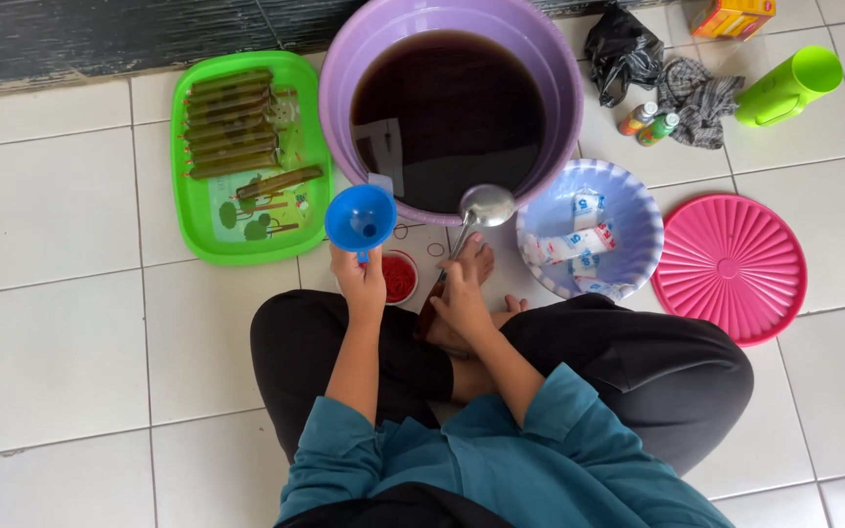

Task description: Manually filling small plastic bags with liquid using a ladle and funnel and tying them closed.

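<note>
I sit cross-legged on a white tiled floor. My left hand (362, 284) grips the spout of a blue funnel (360, 218), held upright near the rim of a large purple basin (559, 88) filled with dark brown liquid (447, 108). A metal ladle (481, 207) is held by its handle in my right hand (462, 298), its bowl resting against the basin's front edge. What hangs under the funnel is hidden by my left hand.
A green tray (198, 210) with several long filled dark packets lies left. A small red-filled cup (400, 277) sits by my knee. Right are a lilac bowl (638, 210) with white packets, a pink lid (731, 266), a green jug (787, 86), small bottles, cloth.
</note>
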